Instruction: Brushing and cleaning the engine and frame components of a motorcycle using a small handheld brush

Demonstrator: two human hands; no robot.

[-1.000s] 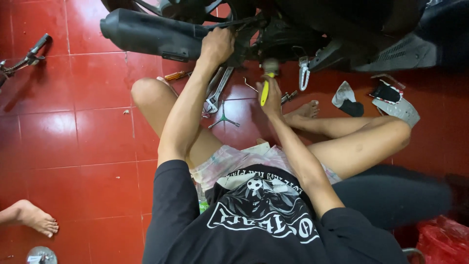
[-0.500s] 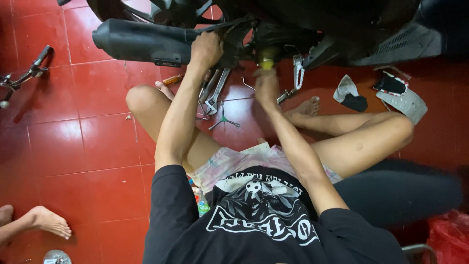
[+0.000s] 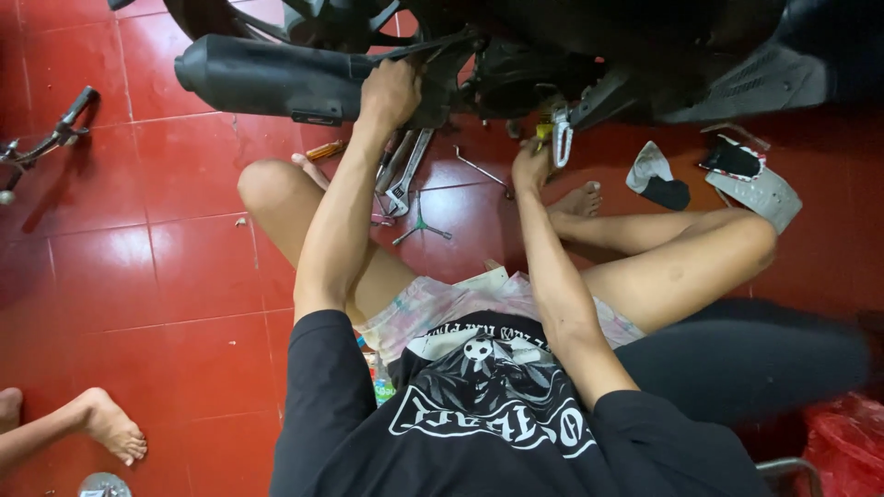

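I sit on a red tiled floor under a black motorcycle (image 3: 645, 46). My left hand (image 3: 391, 92) is raised and closed around a dark frame part beside the black exhaust pipe (image 3: 267, 78). My right hand (image 3: 532, 167) reaches up under the engine and grips a yellow-handled tool (image 3: 543, 132), whose tip is hidden among the bike's parts next to a silver footpeg bracket (image 3: 562, 138). My bare legs are folded in front of me.
Wrenches (image 3: 405, 170), a Y-shaped socket wrench (image 3: 421, 224), a bent hex key (image 3: 483, 170) and an orange screwdriver (image 3: 324, 149) lie on the floor. A rag (image 3: 658, 175) and a grey plate (image 3: 760, 193) lie at right. Another person's foot (image 3: 106, 428) is at lower left.
My right hand has shifted a little right along the bike's underside, and the yellow handle is more covered. My left hand keeps its grip. The view has drifted slightly.
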